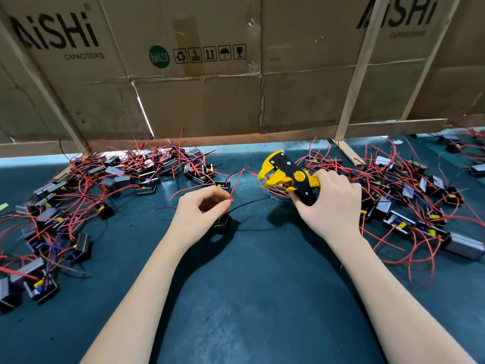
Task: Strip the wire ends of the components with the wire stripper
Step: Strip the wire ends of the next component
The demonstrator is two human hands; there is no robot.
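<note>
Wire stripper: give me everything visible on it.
The wire stripper is yellow and black, apparently plastic, with a round yellow pivot knob and two silver screws on its black head plate. Its yellow jaws point left and stand open with nothing between them. The right hand grips its handles, holding it tilted above the dark green mat. The red wire pinched by the left hand ends short of the jaws, not touching.

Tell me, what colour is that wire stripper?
Yellow and black wire stripper, in the right hand; head view.
</note>
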